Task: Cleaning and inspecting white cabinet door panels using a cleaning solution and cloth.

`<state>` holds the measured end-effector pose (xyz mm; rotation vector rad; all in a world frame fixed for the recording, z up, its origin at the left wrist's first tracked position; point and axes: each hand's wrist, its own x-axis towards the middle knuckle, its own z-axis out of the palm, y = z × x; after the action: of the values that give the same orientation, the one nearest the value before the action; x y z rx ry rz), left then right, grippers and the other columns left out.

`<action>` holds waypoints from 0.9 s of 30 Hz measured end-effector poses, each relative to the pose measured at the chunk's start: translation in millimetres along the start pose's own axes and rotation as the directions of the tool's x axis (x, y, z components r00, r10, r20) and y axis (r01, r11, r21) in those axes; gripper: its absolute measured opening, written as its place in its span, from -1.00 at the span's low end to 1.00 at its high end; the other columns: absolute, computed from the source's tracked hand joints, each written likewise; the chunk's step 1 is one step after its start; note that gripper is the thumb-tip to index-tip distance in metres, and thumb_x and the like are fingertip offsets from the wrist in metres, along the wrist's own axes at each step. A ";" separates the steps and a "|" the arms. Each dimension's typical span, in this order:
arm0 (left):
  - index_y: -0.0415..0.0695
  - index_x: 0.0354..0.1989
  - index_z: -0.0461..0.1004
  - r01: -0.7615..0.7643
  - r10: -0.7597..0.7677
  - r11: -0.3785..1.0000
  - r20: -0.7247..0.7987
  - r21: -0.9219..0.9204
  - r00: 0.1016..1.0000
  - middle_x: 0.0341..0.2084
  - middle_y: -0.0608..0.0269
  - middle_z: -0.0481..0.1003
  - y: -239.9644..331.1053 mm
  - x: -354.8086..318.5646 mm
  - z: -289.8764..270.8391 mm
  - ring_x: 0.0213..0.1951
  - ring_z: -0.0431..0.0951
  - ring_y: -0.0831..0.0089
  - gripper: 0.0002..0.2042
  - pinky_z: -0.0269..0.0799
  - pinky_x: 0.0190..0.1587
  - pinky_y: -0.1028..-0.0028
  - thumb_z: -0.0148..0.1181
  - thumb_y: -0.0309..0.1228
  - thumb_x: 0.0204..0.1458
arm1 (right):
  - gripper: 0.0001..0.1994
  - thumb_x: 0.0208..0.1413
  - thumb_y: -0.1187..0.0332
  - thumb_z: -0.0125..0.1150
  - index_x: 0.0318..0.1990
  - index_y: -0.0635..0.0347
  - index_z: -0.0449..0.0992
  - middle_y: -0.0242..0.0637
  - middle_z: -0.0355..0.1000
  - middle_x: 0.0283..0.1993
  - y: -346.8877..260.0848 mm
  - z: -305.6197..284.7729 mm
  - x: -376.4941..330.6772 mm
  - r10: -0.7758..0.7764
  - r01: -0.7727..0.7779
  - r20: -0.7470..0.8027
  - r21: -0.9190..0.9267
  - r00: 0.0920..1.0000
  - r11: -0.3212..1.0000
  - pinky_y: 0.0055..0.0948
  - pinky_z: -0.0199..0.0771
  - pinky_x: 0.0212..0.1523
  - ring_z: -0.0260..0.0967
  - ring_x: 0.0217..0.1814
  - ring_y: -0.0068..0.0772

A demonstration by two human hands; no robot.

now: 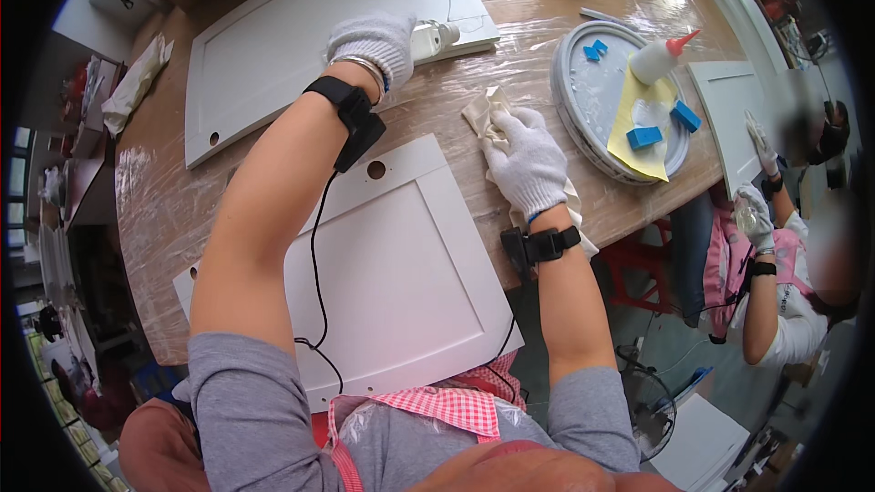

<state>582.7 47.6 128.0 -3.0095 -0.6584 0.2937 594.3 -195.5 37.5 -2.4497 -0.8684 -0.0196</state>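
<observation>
Both of my hands wear white knitted gloves. My left hand (374,44), closed around a clear bottle (432,39), is over the near edge of a white cabinet door (283,46) lying flat on the table. A cream cloth (488,111) is gripped in my right hand (529,162), and its loose end trails down beside the wrist. That hand is just right of a second white panelled door (392,260), which lies in front of me with a round hole near its far edge. The fingers under the left glove are partly hidden.
A round grey lid (567,96) carries a glue bottle (658,59), yellow sandpaper (638,153) and several blue blocks (644,138). Plastic film covers the wooden table (150,219). To the right, a co-worker (784,255) handles another white panel (725,100). Cables hang from my wrist straps.
</observation>
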 end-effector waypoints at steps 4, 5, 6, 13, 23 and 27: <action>-0.07 0.24 0.38 0.149 -0.167 0.883 0.000 -0.445 0.986 -0.04 -0.05 0.57 -37.3 -33.5 27.6 0.03 0.59 0.05 -0.39 0.50 0.09 0.21 0.29 -0.39 -0.09 | -0.69 0.09 0.18 0.29 -0.01 -0.02 0.57 -0.21 0.47 0.07 2.9 -0.5 -1.3 0.003 -0.004 -0.012 -0.010 1.000 1.000 -0.14 0.55 -0.03 0.52 0.01 -0.08; -0.07 0.24 0.38 0.144 -0.163 0.885 -0.006 -0.443 0.987 -0.04 -0.05 0.57 -53.0 -44.0 35.2 0.03 0.59 0.05 -0.39 0.50 0.09 0.21 0.29 -0.39 -0.09 | -0.69 0.09 0.18 0.29 -0.01 -0.02 0.57 -0.21 0.47 0.07 0.5 -1.2 -0.6 0.005 -0.005 -0.019 -0.009 1.000 1.000 -0.14 0.55 -0.03 0.52 0.01 -0.08; -0.09 0.26 0.33 0.206 -0.252 0.746 0.018 -0.633 0.968 -0.05 -0.01 0.56 -69.2 -53.4 43.7 0.04 0.57 0.13 -0.32 0.50 0.09 0.26 0.35 -0.44 -0.15 | -0.68 0.10 0.18 0.28 0.00 -0.02 0.57 -0.20 0.46 0.07 -1.4 -2.3 0.4 0.018 -0.018 0.001 -0.014 1.000 1.000 -0.14 0.55 -0.03 0.52 0.01 -0.08; -0.11 0.26 0.29 -0.007 -0.352 0.193 -0.076 -0.981 0.933 0.01 0.25 0.49 -124.5 -128.6 89.7 0.05 0.52 0.36 -0.29 0.48 0.19 0.33 0.48 -0.55 -0.13 | -0.71 0.15 0.18 0.23 0.00 -0.01 0.57 -0.14 0.44 0.07 -3.8 3.3 4.8 0.106 -0.101 0.039 -0.111 0.994 0.989 -0.09 0.55 -0.01 0.52 0.00 -0.02; -0.22 0.25 0.30 0.057 -0.159 0.325 0.005 -0.944 0.987 0.08 0.14 0.46 -190.1 -146.4 109.5 0.10 0.51 0.25 -0.35 0.44 0.20 0.33 0.32 -0.63 -0.12 | -0.69 0.17 0.17 0.21 0.02 0.01 0.57 0.00 0.40 0.05 -14.9 0.3 37.1 0.192 -0.155 0.142 -0.239 0.971 0.959 -0.06 0.52 0.06 0.48 0.07 0.05; -0.21 0.29 0.33 -0.031 -0.195 0.831 -0.343 -0.556 0.919 0.18 -0.09 0.43 -236.4 -119.2 133.3 0.18 0.46 0.03 -0.45 0.36 0.27 0.24 0.21 -0.43 0.08 | -0.65 0.18 0.11 0.20 0.07 -0.05 0.58 -0.03 0.40 0.12 -1.3 -7.1 57.3 0.249 -0.204 0.134 -0.284 0.959 0.937 -0.11 0.49 0.13 0.46 0.14 0.03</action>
<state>353.8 213.2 38.3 -3.3821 -0.9648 -0.6012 640.1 -164.8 54.8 -2.8272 -0.6813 0.1669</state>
